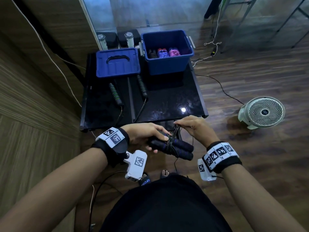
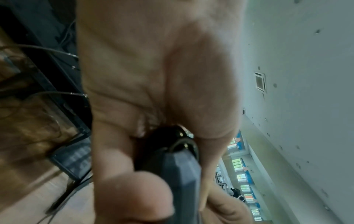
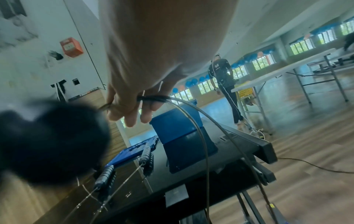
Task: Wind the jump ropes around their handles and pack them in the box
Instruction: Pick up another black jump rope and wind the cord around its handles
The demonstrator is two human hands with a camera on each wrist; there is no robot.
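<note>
Item, left: blue lid (image 1: 117,62), handle side up, flat on the black table (image 1: 175,96), just beside the box on its left.

Item: green-banded rope handles (image 1: 115,94), two, lying unwound on the table in front of the lid, long axes running away from the person, thin cords trailing over the near table edge. Neither hand touches them.

Item: left hand (image 1: 145,133), fingers curled around one end of the paired black handles (image 1: 172,147); the left wrist view shows the handle end clamped between fingers and thumb. The handles lie side by side, long axis running from the left hand out toward the person's right and slightly nearer the body, held in the air in front of the near table edge. Several turns of black cord (image 1: 170,143) already cross the middle of the pair.

Item: right hand (image 1: 192,127), just beyond and right of the bundle, fingers pinched together on a gathered loop of the same cord; slack hangs below. The cord rises from the wraps to this hand, so the next turn judged to pass across the handles' short way, the right hand being the one placed to lead it.

Item: blue box (image 1: 168,52), open, at the far side of the table. Contents: three wound ropes in a row, black, blue and pink; room remains at the right.

Item, right: white fan (image 1: 262,113) on the floor, well apart.
</note>
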